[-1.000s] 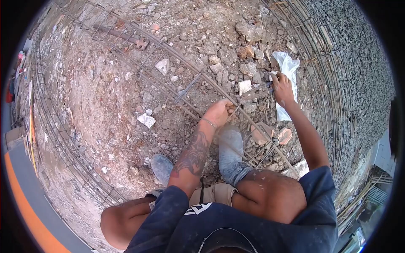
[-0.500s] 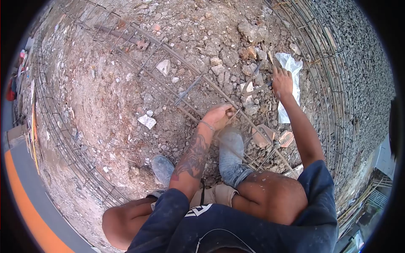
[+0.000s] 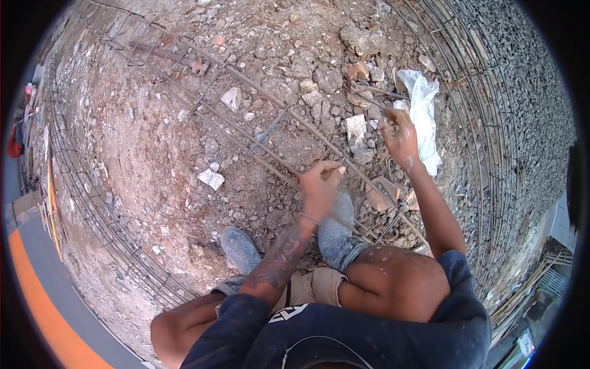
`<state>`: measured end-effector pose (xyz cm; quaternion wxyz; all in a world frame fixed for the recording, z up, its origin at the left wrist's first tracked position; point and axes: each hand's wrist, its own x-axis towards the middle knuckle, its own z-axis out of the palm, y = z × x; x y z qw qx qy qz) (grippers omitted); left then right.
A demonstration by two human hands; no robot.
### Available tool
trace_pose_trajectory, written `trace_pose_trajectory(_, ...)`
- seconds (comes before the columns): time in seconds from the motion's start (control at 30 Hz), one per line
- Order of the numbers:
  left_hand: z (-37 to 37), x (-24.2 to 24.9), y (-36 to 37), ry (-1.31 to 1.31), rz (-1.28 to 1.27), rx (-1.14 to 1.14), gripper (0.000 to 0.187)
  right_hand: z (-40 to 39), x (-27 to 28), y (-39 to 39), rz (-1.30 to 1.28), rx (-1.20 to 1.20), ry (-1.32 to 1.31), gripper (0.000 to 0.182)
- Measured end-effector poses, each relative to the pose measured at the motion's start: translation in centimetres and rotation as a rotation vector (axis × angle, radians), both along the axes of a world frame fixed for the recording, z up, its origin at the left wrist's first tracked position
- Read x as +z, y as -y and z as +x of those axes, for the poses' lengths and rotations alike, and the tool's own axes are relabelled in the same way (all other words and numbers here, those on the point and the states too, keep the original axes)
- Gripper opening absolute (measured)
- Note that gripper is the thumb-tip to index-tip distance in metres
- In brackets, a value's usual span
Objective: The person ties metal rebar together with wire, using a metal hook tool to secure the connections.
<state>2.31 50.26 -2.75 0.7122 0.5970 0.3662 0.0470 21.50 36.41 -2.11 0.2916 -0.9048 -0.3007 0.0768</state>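
Observation:
A narrow rebar cage (image 3: 289, 111) runs diagonally across the rubble, with a crosswise tie bar (image 3: 268, 131) between its long bars. My left hand (image 3: 321, 189) is at the cage above my boot, thumb and fingers pinched near a bar; what lies between them is too small to make out. To its upper right, my right hand (image 3: 399, 136) has its fingers curled round the handle of a metal tool (image 3: 372, 99), probably pincers, whose far end lies over the stones. A white plastic bag (image 3: 423, 117) is just right of that hand.
More rebar cages curve along the left (image 3: 83, 190) and right (image 3: 491, 123). Dark gravel (image 3: 538, 92) lies beyond the right one. Broken bricks (image 3: 382, 192) and stones surround my boots (image 3: 241, 249). A rusty bar (image 3: 166, 54) lies at the upper left.
My right hand has lifted the tool from beside the bag and moved slightly down and left, turning it. My left hand has turned more upright at the cage.

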Motion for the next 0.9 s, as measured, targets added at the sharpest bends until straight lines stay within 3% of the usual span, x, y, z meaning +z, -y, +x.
trace_pose_trajectory(0.03, 0.3, 1.2, 0.4, 0.035, 0.278, -0.068, 0.015, -1.8, 1.4, -0.9, 0.124, 0.079, -0.179, 0.034)
trace_pose_trajectory(0.07, 1.2, 2.0, 0.5, 0.103, 0.457, -0.037, 0.01, -3.6, 2.0, -1.3, 0.117, 0.244, -0.171, 0.035)
trace_pose_trajectory(0.1, 2.0, 1.8, 0.0, 0.101, 0.457, -0.046, 0.01, -4.8, 2.2, -1.6, 0.109, 0.408, -0.161, 0.036)
trace_pose_trajectory(0.17, 3.8, 1.5, -0.8, 0.177, 0.555, -0.192, 0.012, -5.7, 1.9, -2.2, 0.078, 0.357, -0.266, 0.034)
trace_pose_trajectory(0.2, 4.7, 1.7, -1.0, 0.036, 0.254, -0.229, 0.009, -5.9, 1.8, -2.2, 0.051, 0.317, -0.361, 0.032)
trace_pose_trajectory(0.23, 4.8, 1.9, -1.2, 0.038, 0.257, -0.226, 0.009, -5.8, 1.7, -2.2, 0.053, 0.319, -0.359, 0.032)
trace_pose_trajectory(0.3, 5.3, 2.2, -2.0, 0.147, 0.46, -0.347, 0.014, -5.5, 1.4, -2.1, 0.061, 0.098, -0.592, 0.028)
trace_pose_trajectory(0.33, 5.2, 2.3, -1.9, 0.154, 0.46, -0.349, 0.014, -5.7, -0.1, -1.6, 0.175, 0.123, -0.516, 0.024)
trace_pose_trajectory(0.4, 3.7, 2.5, -1.4, 0.077, 0.218, 0.029, 0.022, -5.6, -1.2, -1.1, 0.151, 0.014, -0.654, 0.025)
trace_pose_trajectory(0.43, 2.8, 2.1, -1.3, 0.07, 0.218, 0.023, 0.022, -5.6, -1.7, -1.0, 0.126, -0.097, -0.793, 0.026)
trace_pose_trajectory(0.5, 1.2, 1.0, -0.8, -0.204, 0.5, -0.218, 0.026, -5.6, -2.7, -0.6, 0.114, -0.182, -0.915, 0.028)
trace_pose_trajectory(0.53, 1.0, 1.3, -0.7, -0.178, 0.523, -0.377, 0.022, -5.6, -3.5, -0.7, 0.208, -0.331, -1.17, 0.029)
trace_pose_trajectory(0.57, 0.8, 0.9, -0.4, -0.177, 0.527, -0.371, 0.022, -5.4, -4.2, -0.8, 0.305, -0.482, -1.42, 0.03)
trace_pose_trajectory(0.63, 0.4, -0.5, -0.1, 0.013, 0.561, -0.242, 0.019, -4.9, -5.4, -0.9, 0.227, -0.426, -1.396, 0.032)
trace_pose_trajectory(0.73, 0.1, -1.5, -0.2, 0.02, 0.509, -0.212, 0.017, -4.6, -6.4, -0.3, 0.214, -0.278, -1.462, 0.034)
trace_pose_trajectory(0.8, 0.3, -1.6, -0.3, 0.04, 0.501, -0.202, 0.017, -3.9, -6.4, -0.3, 0.056, -0.148, -1.43, 0.025)
trace_pose_trajectory(0.83, 0.4, -1.7, -0.3, 0.022, 0.446, -0.198, 0.016, -3.5, -6.3, -0.5, 0.057, -0.148, -1.428, 0.025)
trace_pose_trajectory(0.9, 0.3, -2.0, -0.6, -0.001, 0.389, -0.194, 0.015, -3.0, -6.1, -0.7, -0.191, 0.007, -1.231, 0.031)
